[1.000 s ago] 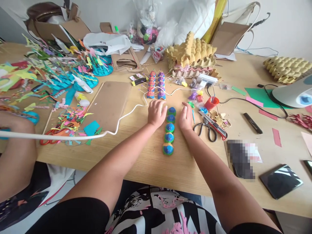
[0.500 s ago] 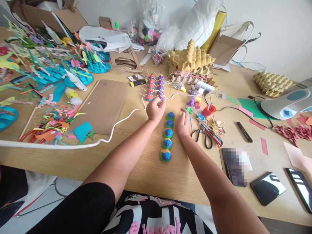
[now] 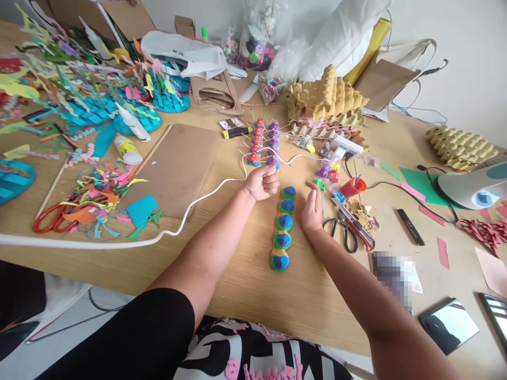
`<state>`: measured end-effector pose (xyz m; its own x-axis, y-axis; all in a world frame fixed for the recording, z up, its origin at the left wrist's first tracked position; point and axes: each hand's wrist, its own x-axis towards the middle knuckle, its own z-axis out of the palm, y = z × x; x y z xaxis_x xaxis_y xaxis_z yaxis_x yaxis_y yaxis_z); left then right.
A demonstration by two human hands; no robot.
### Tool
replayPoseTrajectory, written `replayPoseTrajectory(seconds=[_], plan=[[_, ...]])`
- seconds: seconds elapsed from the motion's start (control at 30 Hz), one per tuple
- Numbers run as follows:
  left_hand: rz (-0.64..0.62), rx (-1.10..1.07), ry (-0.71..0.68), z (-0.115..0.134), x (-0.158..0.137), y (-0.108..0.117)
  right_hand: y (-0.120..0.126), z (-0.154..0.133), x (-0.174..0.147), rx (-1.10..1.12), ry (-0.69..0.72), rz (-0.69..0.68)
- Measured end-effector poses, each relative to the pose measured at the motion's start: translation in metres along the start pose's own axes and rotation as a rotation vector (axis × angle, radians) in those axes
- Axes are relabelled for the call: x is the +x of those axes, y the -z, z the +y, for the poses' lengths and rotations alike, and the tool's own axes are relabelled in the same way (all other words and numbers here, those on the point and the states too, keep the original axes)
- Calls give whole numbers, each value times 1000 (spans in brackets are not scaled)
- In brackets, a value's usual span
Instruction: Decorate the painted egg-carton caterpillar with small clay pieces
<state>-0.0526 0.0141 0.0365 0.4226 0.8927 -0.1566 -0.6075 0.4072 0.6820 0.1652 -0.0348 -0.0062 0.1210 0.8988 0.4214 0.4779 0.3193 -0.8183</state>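
Note:
My left hand (image 3: 263, 182) is closed in a loose fist just in front of the purple-and-blue strip of egg-carton cups (image 3: 273, 138); I see nothing in it. A red-and-blue strip (image 3: 256, 142) stands beside that one, with thin sticks poking out of both. Between my hands and nearer to me lies a row of blue, green and orange painted cups (image 3: 284, 222). To the right of this row rests my right hand (image 3: 312, 210), fingers stretched out and apart from the cups. Scissors (image 3: 345, 235) and a utility knife (image 3: 354, 224) lie right of it.
A white cable (image 3: 186, 221) crosses from the left. A cardboard sheet (image 3: 182, 169), paper scraps (image 3: 95, 203) and red-handled scissors (image 3: 51, 217) are on the left. Egg cartons (image 3: 327, 100) stack at the back. A red cup (image 3: 353, 187) and a white device (image 3: 471, 182) stand right.
The view has swung a little left, so everything sits further right. My left hand has drawn back slightly from the purple strip, its fingers more curled. My right hand stays beside the row.

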Motion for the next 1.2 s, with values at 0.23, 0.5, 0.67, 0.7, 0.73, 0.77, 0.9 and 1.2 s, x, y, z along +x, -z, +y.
replayPoseTrajectory(seconds=[0.23, 0.5, 0.67, 0.7, 0.73, 0.77, 0.9, 1.2], plan=[[-91, -29, 171, -7, 5, 3, 0, -3, 1, -11, -3, -22], [-129, -56, 200, -8, 6, 2, 5, -11, -3, -13, -8, -62], [-181, -156, 246, -8, 9, 4, 0, -9, 41, -8, -27, -14], [-198, -175, 257, -8, 9, 4, -4, -5, 62, -34, -1, -24], [-217, -196, 252, -7, 9, 4, -7, -1, 86, -81, 39, -45], [-240, -213, 247, -7, 9, 4, -11, 5, 111, -159, 83, -70], [-283, -247, 253, -5, 8, 2, -27, 27, 201, -518, 87, -117], [-295, -254, 242, -9, 11, 2, -58, 33, 256, -913, -223, -343]])
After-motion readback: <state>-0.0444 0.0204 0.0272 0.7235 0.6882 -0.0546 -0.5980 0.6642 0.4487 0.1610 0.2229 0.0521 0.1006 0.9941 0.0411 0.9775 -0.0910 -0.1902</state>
